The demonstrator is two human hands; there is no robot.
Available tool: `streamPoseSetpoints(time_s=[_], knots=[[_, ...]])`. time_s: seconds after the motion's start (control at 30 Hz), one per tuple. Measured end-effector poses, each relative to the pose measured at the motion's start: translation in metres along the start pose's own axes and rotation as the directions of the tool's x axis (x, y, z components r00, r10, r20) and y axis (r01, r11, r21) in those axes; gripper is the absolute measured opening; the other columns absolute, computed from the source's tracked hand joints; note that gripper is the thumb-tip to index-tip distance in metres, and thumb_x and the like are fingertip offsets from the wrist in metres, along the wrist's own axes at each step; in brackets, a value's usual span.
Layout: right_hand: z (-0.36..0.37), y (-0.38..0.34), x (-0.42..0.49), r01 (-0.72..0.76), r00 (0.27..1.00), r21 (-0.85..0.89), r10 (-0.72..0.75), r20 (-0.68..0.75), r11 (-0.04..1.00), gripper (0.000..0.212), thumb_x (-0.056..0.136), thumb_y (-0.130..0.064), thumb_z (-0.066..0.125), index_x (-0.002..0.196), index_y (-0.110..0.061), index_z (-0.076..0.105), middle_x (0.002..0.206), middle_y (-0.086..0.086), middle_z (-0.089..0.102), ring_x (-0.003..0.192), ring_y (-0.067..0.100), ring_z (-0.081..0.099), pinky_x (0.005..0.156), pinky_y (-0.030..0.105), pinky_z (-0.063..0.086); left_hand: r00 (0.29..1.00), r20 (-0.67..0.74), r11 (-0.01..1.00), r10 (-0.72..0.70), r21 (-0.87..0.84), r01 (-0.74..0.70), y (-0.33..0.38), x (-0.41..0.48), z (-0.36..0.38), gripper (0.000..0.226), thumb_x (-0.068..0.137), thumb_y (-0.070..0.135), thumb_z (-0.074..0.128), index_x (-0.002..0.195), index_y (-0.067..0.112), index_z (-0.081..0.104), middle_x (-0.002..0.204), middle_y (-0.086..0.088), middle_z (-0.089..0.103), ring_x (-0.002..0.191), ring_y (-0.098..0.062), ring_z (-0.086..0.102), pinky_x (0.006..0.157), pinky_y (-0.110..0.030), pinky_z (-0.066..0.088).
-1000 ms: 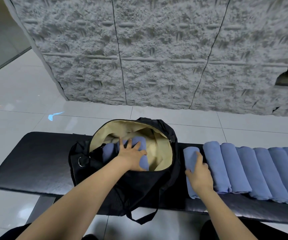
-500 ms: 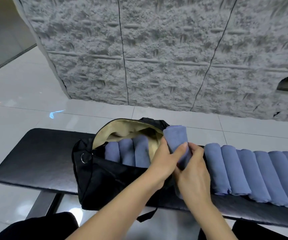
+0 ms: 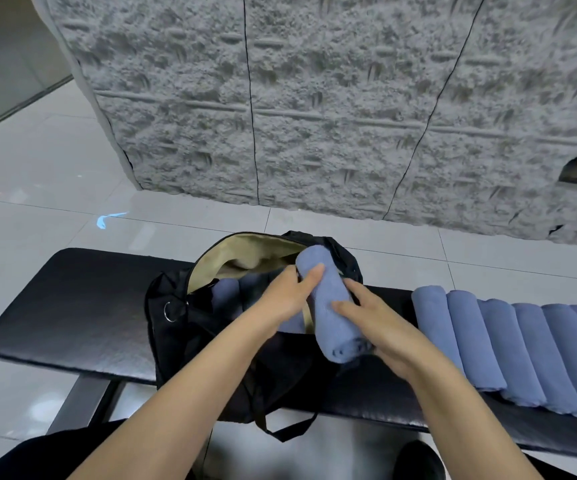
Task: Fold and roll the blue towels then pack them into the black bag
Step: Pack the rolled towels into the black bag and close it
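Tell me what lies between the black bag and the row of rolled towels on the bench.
Head view: a bare strip of black bench, with the right hand over it, gripping one rolled towel above the bag.

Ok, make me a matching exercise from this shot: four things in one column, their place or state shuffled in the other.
1. held towel roll
2. row of towel rolls
3. black bag
4. packed towel rolls

A. side by side on the bench, right of the bag
B. open, resting on the bench
C. gripped by the left hand and right hand
D. inside the bag

Pairs: 1-C, 2-A, 3-B, 4-D.
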State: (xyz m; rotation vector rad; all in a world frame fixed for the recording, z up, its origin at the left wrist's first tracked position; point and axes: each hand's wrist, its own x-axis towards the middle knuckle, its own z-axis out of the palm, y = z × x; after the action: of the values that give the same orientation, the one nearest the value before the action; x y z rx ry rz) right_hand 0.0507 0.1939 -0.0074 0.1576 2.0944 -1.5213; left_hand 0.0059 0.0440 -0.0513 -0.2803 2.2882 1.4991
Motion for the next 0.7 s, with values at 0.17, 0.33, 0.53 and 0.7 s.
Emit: streamPoseSetpoints(time_s=[0.17,0.33,0.53,0.7], knots=[[0.019,-0.019,0.073,-0.211,0.972,-0.517,0.233,-0.024,0.830,0.034,0.098,-0.015,0.038,0.126,0.000,0.049,0.124,0.019,0.056,0.115,0.033,0.053,0.082,0.031,0.040,0.952,0.290,0.607,-0.092,0.775,-0.177,-0.038,0.018,-0.008,0.032,0.095,0.027,0.042,0.108,0.003,0.059,0.090,-0.012,0.057,0.082,-0.029,0.054,0.069,-0.036,0.044],[0.046,0.001,0.120,-0.272,0.962,-0.614,0.220,-0.160,0.741,0.057,0.096,-0.013,0.042,0.146,-0.001,0.017,0.144,0.025,0.032,0.131,0.037,0.036,0.105,0.039,0.033,0.912,0.396,0.454,-0.106,0.836,-0.310,-0.048,0.013,-0.004,0.043,0.089,0.037,0.049,0.122,0.011,0.050,0.125,-0.011,0.053,0.119,-0.030,0.043,0.099,-0.042,0.032],[0.057,0.036,0.133,-0.353,0.934,-0.597,0.239,-0.265,0.720,0.082,0.092,-0.016,0.051,0.148,-0.008,-0.008,0.148,0.021,0.025,0.133,0.036,0.033,0.104,0.039,0.033,0.942,0.335,0.385,0.006,0.869,-0.312,-0.044,0.015,-0.004,0.048,0.089,0.024,0.052,0.134,0.011,0.040,0.136,-0.010,0.042,0.128,-0.031,0.034,0.106,-0.039,0.026],[0.064,0.044,0.129,-0.232,0.966,-0.656,0.091,-0.242,0.719,0.074,0.096,-0.013,0.043,0.150,-0.020,-0.007,0.149,0.023,0.015,0.130,0.041,0.032,0.103,0.045,0.034,0.944,0.324,0.248,-0.058,0.921,-0.301,-0.056,0.027,0.010,0.086,0.089,0.020,0.053,0.151,0.011,-0.006,0.158,-0.010,-0.013,0.145,-0.031,-0.013,0.118,-0.047,0.002]])
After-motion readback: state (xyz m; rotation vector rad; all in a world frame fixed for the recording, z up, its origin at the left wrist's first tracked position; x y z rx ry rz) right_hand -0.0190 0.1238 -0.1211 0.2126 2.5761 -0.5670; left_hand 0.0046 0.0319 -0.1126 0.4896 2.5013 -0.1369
